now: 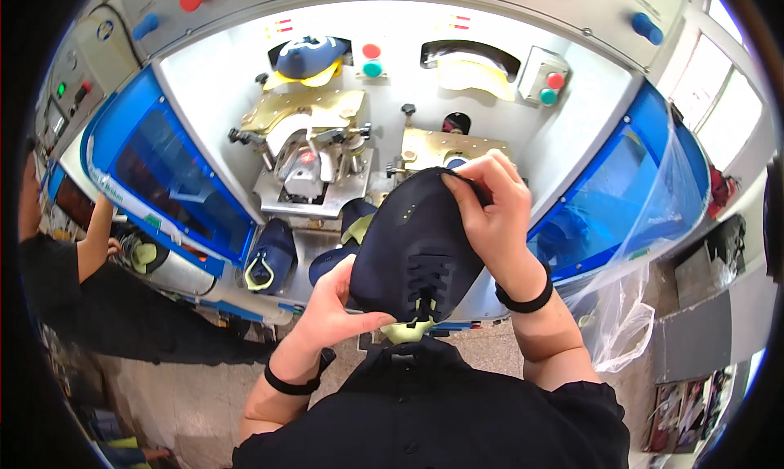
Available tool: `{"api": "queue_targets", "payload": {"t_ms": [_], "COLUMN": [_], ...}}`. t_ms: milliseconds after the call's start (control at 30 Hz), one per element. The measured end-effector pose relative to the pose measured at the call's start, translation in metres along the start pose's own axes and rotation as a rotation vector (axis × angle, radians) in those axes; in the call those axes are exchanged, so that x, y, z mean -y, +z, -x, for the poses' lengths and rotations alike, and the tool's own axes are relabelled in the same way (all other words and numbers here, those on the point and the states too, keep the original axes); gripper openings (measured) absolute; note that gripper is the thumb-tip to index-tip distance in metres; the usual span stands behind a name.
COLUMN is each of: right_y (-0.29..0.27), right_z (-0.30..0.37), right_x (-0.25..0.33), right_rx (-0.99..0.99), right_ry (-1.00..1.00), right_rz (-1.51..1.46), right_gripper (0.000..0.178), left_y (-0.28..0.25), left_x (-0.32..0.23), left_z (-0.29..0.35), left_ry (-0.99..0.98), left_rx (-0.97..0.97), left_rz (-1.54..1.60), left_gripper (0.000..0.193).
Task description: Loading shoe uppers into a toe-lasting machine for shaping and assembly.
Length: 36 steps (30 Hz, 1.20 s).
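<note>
Up close in front of my chest is a dark navy shoe upper [390,236], with its black laces and yellow-green collar toward me and its toe end toward the machine. My left hand [333,307] holds its near left side, thumb stretched along the edge by the collar. At the far right edge of the toe end, my right hand [494,212] pinches the material between thumb and fingers. Another dark shoe upper [272,252] with a yellow-green lining lies on the metal ledge to the left. Further dark pieces sit partly hidden behind the held one.
A two-station machine stands ahead, its left metal clamp [306,171] exposed and its right gold plate [433,145] partly covered. A navy-and-yellow upper [309,59] sits above the left station. Clear plastic sheeting [625,305] hangs at right. Another person's arm [96,236] is at left.
</note>
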State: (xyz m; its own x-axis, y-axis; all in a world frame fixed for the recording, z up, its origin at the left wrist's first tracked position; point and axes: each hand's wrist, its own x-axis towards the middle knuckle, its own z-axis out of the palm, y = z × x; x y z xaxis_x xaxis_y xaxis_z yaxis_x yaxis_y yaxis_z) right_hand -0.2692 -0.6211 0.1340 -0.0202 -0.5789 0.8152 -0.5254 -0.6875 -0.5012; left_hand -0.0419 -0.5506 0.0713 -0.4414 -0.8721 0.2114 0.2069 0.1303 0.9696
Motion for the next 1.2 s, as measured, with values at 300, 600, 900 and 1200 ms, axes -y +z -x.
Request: {"api": "queue_targets", "payload": {"t_ms": [300, 600, 900, 1200], "right_y": [-0.024, -0.037, -0.020, -0.012], "right_z": [0.007, 0.080, -0.053, -0.158], "right_x": [-0.039, 0.000, -0.095, -0.179], "right_rx": [0.024, 0.226, 0.015, 0.343], "right_ry": [0.462, -0.315, -0.068, 0.038], "right_rz": [-0.396, 0.510, 0.488, 0.541], "right_gripper": [0.021, 0.049, 0.024, 0.027], "left_y": [0.013, 0.018, -0.003, -0.039], "left_x": [0.030, 0.010, 0.011, 0.048], "left_z": [-0.023, -0.125, -0.226, -0.142], "left_ry": [-0.101, 0.040, -0.161, -0.284], "left_rx": [-0.038, -0.110, -0.242, -0.145], "left_rz": [0.241, 0.342, 0.263, 0.277], "left_gripper": [0.065, 0.067, 0.079, 0.038]}}
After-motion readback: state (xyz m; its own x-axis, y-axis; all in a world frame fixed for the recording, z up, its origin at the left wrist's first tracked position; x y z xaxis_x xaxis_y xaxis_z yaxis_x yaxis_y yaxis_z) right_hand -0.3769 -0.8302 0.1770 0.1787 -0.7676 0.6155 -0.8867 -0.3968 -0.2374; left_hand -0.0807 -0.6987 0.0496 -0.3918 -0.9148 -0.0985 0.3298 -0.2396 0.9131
